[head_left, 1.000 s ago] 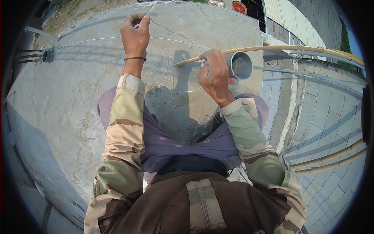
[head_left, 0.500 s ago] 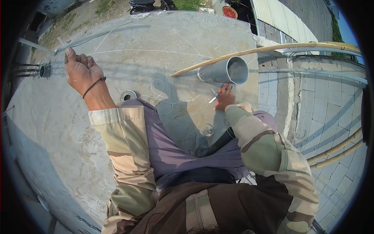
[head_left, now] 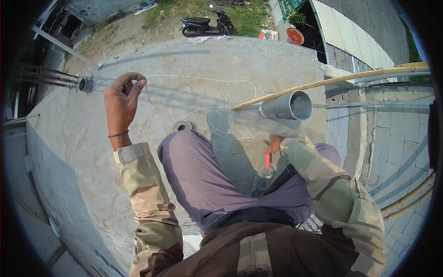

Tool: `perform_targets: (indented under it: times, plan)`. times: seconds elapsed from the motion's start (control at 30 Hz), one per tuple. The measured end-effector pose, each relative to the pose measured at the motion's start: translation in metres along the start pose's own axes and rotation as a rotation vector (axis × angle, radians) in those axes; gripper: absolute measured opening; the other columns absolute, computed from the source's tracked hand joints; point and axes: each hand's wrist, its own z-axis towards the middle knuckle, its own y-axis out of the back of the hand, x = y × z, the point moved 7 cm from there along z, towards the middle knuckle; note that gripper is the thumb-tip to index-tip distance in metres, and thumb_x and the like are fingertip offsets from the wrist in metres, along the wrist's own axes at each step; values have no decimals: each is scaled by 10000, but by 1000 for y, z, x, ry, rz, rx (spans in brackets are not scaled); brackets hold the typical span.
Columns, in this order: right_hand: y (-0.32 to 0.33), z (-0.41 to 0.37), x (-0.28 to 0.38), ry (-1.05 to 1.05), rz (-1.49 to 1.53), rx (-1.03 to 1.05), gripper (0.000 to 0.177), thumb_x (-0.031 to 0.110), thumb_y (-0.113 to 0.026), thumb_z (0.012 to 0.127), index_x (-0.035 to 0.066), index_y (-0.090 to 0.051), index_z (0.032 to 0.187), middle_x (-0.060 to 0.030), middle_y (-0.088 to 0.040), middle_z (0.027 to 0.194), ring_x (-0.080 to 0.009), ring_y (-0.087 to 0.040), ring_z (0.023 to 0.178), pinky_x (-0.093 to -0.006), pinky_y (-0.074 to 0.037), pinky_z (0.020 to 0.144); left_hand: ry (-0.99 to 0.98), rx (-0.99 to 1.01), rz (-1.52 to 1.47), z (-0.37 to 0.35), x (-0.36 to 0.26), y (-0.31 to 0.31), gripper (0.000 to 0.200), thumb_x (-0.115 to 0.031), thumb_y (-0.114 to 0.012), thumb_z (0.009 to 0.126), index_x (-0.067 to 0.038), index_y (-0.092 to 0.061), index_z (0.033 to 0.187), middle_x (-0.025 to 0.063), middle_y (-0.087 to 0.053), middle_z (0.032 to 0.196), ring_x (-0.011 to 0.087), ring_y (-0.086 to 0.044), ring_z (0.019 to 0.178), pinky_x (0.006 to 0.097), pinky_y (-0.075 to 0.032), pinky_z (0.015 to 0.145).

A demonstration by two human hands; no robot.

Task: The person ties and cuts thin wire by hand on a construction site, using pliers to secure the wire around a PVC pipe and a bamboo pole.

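My left hand [head_left: 123, 99] is raised over the concrete at the left, thumb and fingertips pinched on a thin string [head_left: 194, 77]. A short end of it hangs below the fingers. The string runs right and loops down to the floor near a round spool [head_left: 183, 125], which lies in front of my knee. At the right, my right hand [head_left: 275, 144] is closed round a tool with red handles [head_left: 267, 159]; its tip is partly hidden by the hand. Just above this hand, a wide grey pipe [head_left: 288, 107] lies beside a bamboo pole [head_left: 318, 87].
Between my legs stands a clear container [head_left: 265, 172]. Dark rods [head_left: 48, 78] stick out near another grey pipe end [head_left: 84, 84] at the far left. Beyond the slab edge are a motorbike [head_left: 207, 27] and a basket of red things [head_left: 295, 36]. A block wall [head_left: 392, 138] stands at the right.
The view has shifted. My left hand has turned and now pinches nearer the string's end. My right hand has closed round the red-handled tool and lifted it from the floor, drawing it closer to me.
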Motion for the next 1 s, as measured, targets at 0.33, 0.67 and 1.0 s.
perform_targets:
  times: [0.33,0.67,1.0]
  plan:
    - [20,-192,153,690,1220,115,615,600,-652,946,42,-629,1203,-155,-645,1240,-246,-591,1179,-417,-477,1015,228,159,-875,-19,-50,-85,146,-160,-593,1061,-33,-560,1124,116,-731,1027,66,-604,662,183,-401,506]
    - [100,-259,146,1039,1534,-465,650,608,-611,978,16,-622,1245,-123,-675,1112,-205,-640,1021,-371,-490,980,584,36,-1041,-116,-77,-186,175,-140,-413,1115,19,-414,1189,241,-677,1130,335,-734,1064,371,-627,808]
    - [105,-276,202,1187,1789,-438,760,429,-721,967,-38,-376,1457,-124,-530,1346,-180,-495,1239,-342,-386,1097,172,-109,-231,-134,-89,-189,174,-120,-459,1085,53,-452,1092,189,-639,781,329,-654,621,462,-490,572]
